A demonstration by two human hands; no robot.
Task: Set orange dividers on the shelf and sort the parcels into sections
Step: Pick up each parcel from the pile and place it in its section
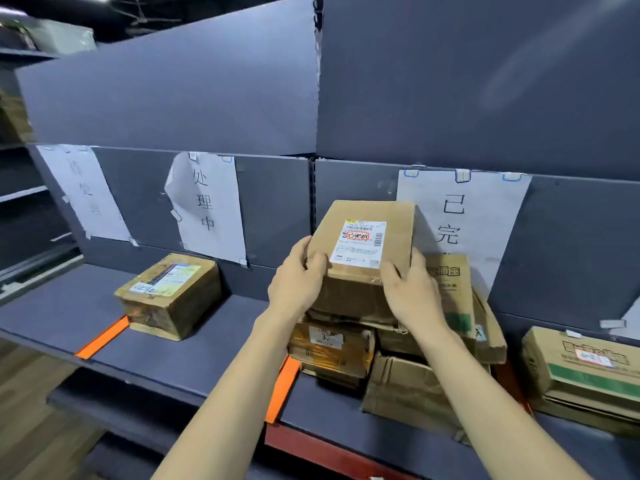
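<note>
A brown cardboard parcel (363,251) with a white shipping label sits on top of a stack of parcels (398,382) on the grey shelf (180,351). My left hand (298,275) grips its left edge and my right hand (408,289) grips its right front corner. One orange divider (104,337) lies on the shelf at the left, beside a lone taped parcel (169,296). A second orange divider (284,386) lies just left of the stack, partly hidden by my left forearm. Another parcel with a green stripe (585,372) lies at the far right.
Three white paper signs hang on the grey back panel: one at the left (83,192), one in the middle (207,206), one behind the stack (460,216). A lower shelf (114,403) juts out below. The floor shows at the lower left.
</note>
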